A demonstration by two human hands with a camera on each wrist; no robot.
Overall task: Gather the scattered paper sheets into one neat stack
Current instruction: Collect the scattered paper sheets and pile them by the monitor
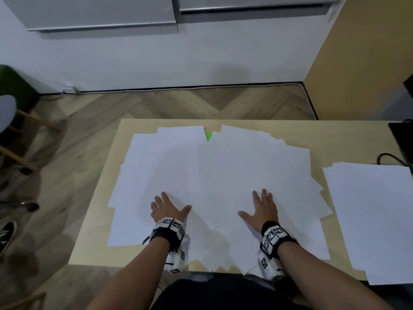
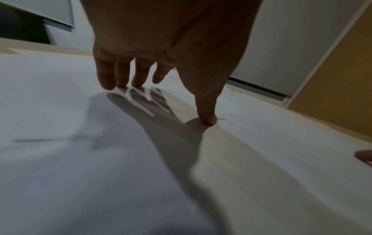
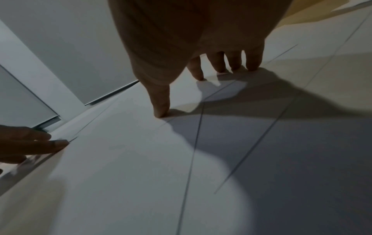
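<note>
Several white paper sheets (image 1: pixel 214 173) lie spread and overlapping across the middle of the wooden table (image 1: pixel 98 220). My left hand (image 1: pixel 167 208) lies flat on the sheets at the near left, fingers straight and spread. My right hand (image 1: pixel 261 208) lies flat on them at the near right, thumb pointing inward. In the left wrist view the left hand's fingertips (image 2: pixel 120 81) and thumb touch the paper (image 2: pixel 60 111). The right wrist view shows the right hand's fingertips (image 3: pixel 251 63) pressing on overlapping sheets (image 3: pixel 141 174), with my left hand's fingers (image 3: pixel 34 143) at the left edge.
A separate pile of white sheets (image 1: pixel 375 215) lies at the table's right end. A small green piece (image 1: pixel 209 135) peeks out between sheets at the far edge. Black cables and a dark object (image 1: pixel 400 142) sit at the far right. A chair (image 1: pixel 13 135) stands on the floor at left.
</note>
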